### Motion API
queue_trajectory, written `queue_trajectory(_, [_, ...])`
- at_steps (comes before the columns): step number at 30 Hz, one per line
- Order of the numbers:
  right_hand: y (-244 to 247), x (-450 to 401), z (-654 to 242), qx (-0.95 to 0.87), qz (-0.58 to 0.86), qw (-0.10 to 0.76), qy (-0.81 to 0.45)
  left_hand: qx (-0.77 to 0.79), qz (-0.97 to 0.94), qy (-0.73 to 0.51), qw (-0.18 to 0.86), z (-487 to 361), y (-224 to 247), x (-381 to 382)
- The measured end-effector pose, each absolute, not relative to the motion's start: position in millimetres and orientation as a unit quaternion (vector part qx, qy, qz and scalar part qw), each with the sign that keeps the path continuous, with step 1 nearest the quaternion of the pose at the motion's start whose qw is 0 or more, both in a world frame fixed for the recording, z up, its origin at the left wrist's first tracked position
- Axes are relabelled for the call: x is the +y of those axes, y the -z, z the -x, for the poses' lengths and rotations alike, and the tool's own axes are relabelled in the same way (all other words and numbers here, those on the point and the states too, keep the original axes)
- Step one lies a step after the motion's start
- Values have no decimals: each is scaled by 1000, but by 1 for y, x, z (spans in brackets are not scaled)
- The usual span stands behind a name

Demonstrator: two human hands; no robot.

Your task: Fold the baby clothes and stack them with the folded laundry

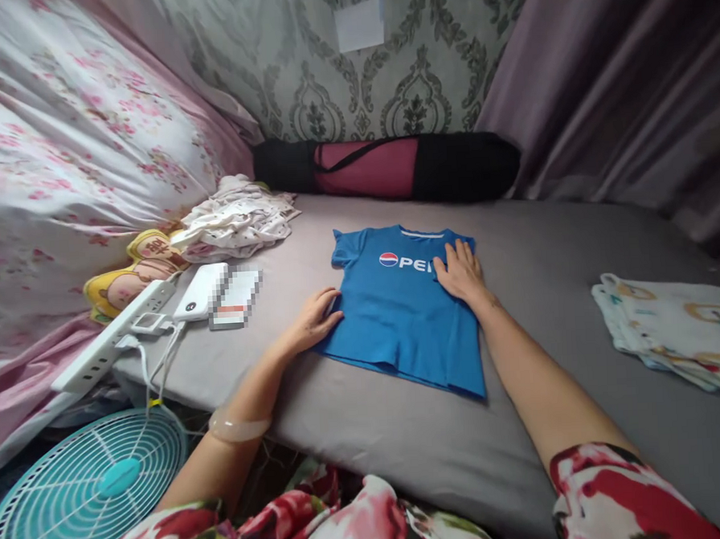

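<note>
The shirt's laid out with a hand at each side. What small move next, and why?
Probably slide the right hand down the shirt to smooth it: creases show in the lower part on that side, and the left hand, at the opposite edge, could steady it.

Bare sheet (547,284) right of shirt (398,308), bag (367,168) behind

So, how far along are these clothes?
Apparently done: white patterned cloths at right, stacked. In hand: the blue short-sleeved shirt, spread flat, right hand on its front, left hand at its side. Remaining: the shirt is unfolded; perhaps also the crumpled white cloth.
</note>
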State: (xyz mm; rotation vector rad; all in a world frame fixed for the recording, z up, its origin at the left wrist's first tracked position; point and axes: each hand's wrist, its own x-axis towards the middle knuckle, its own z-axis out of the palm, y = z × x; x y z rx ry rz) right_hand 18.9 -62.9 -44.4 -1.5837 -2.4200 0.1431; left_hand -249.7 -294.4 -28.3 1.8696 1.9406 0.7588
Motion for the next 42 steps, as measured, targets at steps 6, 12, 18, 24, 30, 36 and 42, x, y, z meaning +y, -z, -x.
queue_trajectory(6, [41,-103,-37,-849,520,71,-66,704,-633,-284,151,254,35,-304])
queue_trajectory(12, [33,-192,-87,-867,483,83,-91,726,-618,-267,139,256,38,-310])
queue_trajectory(18, [14,-251,-116,-815,572,87,-31,735,-615,-247,144,255,32,-311])
queue_trajectory(24, [13,-263,-105,-793,601,94,-31,729,-628,-234,142,254,26,-314])
queue_trajectory(30, [2,-275,-87,-778,624,44,-59,734,-637,-205,119,247,13,-315])
queue_trajectory(36, [-12,-280,-74,-755,652,-27,-55,746,-604,-201,193,240,4,-318])
queue_trajectory(42, [-8,-273,-89,-775,627,-25,-81,755,-575,-211,232,244,3,-323])
